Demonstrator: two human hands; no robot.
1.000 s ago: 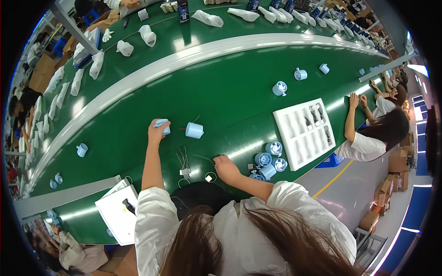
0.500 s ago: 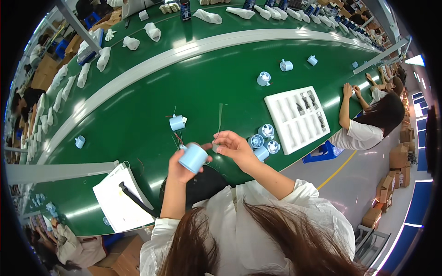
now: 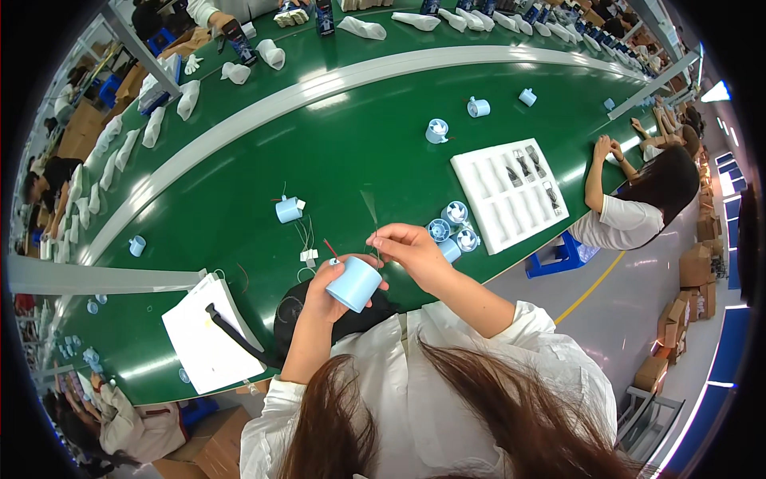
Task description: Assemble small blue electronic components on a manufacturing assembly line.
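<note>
My left hand (image 3: 323, 289) grips a light blue cylindrical fan housing (image 3: 354, 283) held up over the near edge of the green table (image 3: 239, 184). My right hand (image 3: 411, 246) pinches thin wires (image 3: 372, 223) that rise from the housing, with a red wire (image 3: 329, 247) beside them. Another light blue housing (image 3: 288, 209) lies on the table beyond my hands. Small white connectors with wires (image 3: 307, 254) lie between it and me. A cluster of blue fan housings (image 3: 453, 225) sits just right of my right hand.
A white foam tray (image 3: 511, 195) with slots and a few dark parts lies to the right. White paper (image 3: 203, 335) with a black cable lies at my left. More blue housings (image 3: 437, 129) and white parts (image 3: 271, 54) ride the belt beyond. A person (image 3: 638, 199) leans on the table at right.
My left hand reached out to the table, picked up a blue housing and brought it close. My right hand came up from the table to pinch its wires.
</note>
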